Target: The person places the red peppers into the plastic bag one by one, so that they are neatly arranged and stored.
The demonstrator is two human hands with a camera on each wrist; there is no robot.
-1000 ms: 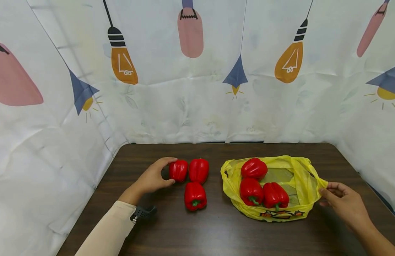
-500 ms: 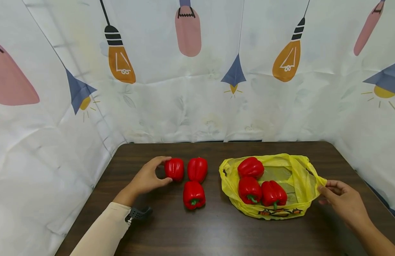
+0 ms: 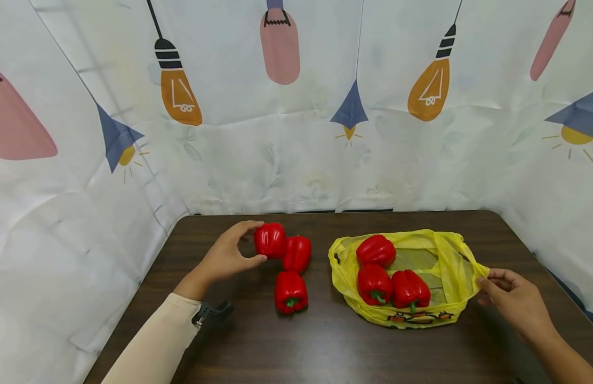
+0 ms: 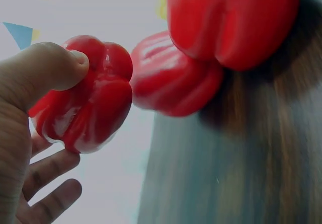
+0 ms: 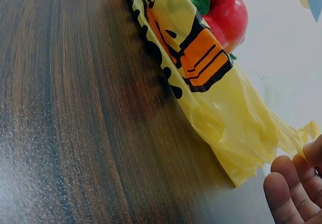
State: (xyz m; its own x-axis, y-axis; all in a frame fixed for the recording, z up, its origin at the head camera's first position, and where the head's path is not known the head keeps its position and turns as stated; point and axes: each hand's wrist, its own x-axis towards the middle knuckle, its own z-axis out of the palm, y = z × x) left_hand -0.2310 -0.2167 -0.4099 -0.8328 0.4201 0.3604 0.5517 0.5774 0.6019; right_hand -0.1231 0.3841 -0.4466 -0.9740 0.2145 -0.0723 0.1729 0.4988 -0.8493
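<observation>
Now red bell pepper [image 3: 270,239] lifted off table [image 3: 325,346], gripped by left hand [image 3: 224,258], above two loose peppers [image 3: 291,272]; previously resting beside them. Yellow plastic bag [image 3: 450,266] edge pinched by right hand [image 3: 514,301]; three peppers [image 3: 387,277] held inside.

Cream left sleeve [image 3: 154,346], bare right forearm [image 3: 567,362]

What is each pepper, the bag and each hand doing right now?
Held pepper: lifted off the table, gripped by the left hand.
Left hand: fingers and thumb curled round that pepper.
Two loose peppers: lying on the table, outside the bag.
Yellow bag: open, lying on the table.
Three bagged peppers: lying inside the bag.
Right hand: pinching the bag's edge.
</observation>
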